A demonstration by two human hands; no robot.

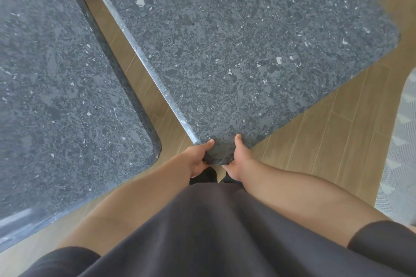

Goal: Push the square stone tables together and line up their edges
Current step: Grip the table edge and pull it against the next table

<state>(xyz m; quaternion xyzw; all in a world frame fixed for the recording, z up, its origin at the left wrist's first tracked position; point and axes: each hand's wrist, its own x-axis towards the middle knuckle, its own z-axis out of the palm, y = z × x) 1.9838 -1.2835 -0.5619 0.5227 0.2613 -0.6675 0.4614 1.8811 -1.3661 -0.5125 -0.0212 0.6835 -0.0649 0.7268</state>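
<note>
Two dark grey speckled square stone worktops with polished faces, pale flecks and rounded corners stand on a light wood plank floor (337, 139). The right stone worktop (236, 40) fills the upper middle of the view, turned so one rounded corner points at the person. The left stone worktop (56, 85) lies beside it, separated by a narrow wedge of floor that widens toward the person; their facing edges are not parallel and do not touch. The left hand (199, 159) grips the near corner of the right worktop, thumb on top and fingers curled under the rim. The right hand (238, 162) grips the same corner from the other side, thumb on top. A pale grey patterned woven rug (398, 153) lies at the right edge
</note>
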